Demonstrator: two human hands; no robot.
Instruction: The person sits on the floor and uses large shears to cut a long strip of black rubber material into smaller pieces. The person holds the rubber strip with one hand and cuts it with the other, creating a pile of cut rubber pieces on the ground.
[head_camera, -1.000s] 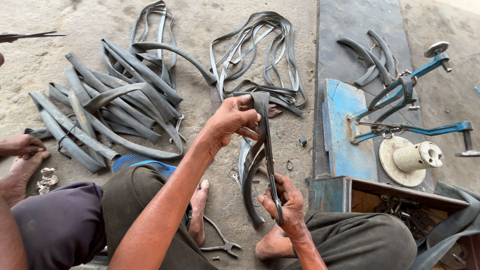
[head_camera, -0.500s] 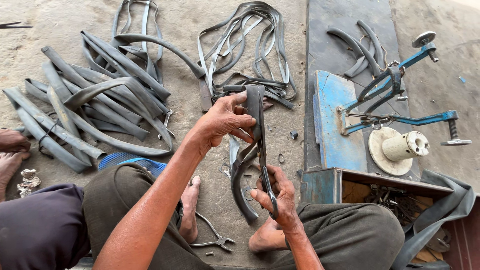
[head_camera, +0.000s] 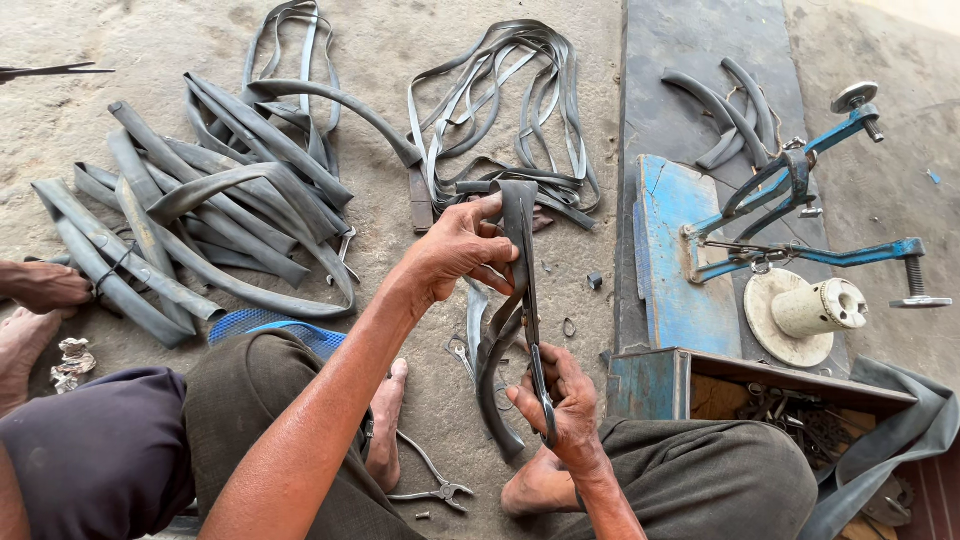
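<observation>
My left hand (head_camera: 462, 250) pinches the top end of a dark rubber inner-tube strip (head_camera: 500, 350), holding it up in front of me. My right hand (head_camera: 562, 400) grips a pair of scissors (head_camera: 533, 345) whose blades run up along the strip toward my left hand. The strip's lower part curves down to the ground between my feet. I sit on the ground with my knees apart.
A pile of flattened rubber tubes (head_camera: 190, 220) lies at left; thin cut strips (head_camera: 520, 90) lie at top centre. Pliers (head_camera: 435, 485) rest by my foot. A blue clamp press (head_camera: 790, 220) and an open tool box (head_camera: 780, 400) stand at right. Another person's foot (head_camera: 40, 285) is at left.
The scissors have moved a little up the strip toward my left hand. The view has shifted slightly; both hands keep their hold.
</observation>
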